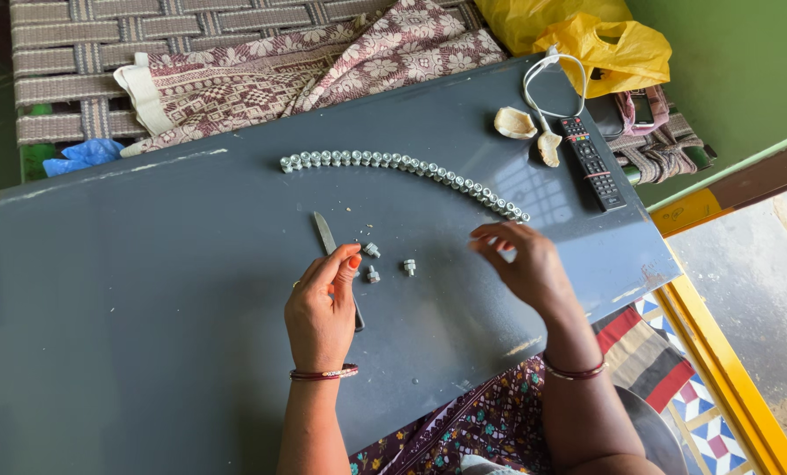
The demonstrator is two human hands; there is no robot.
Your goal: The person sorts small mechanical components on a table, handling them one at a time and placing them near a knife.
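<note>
Left hand (321,310) clasped over slim steel knife (325,234) beside three loose grey metal nuts (371,262), right hand (524,262) empty, fingers curled, near the long curved nut row (402,165) for easy reach

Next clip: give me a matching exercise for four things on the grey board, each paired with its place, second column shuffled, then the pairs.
Things:
1. knife
2. curved row of small grey pieces
3. remote control
4. three loose small grey pieces

Places:
A. far right of the board, beside two pale shell-like bits
B. between the left hand and the right hand
C. arcing across the middle of the board, beyond both hands
D. partly under the left hand, blade pointing away from the person

Pairs: 1-D, 2-C, 3-A, 4-B
</note>
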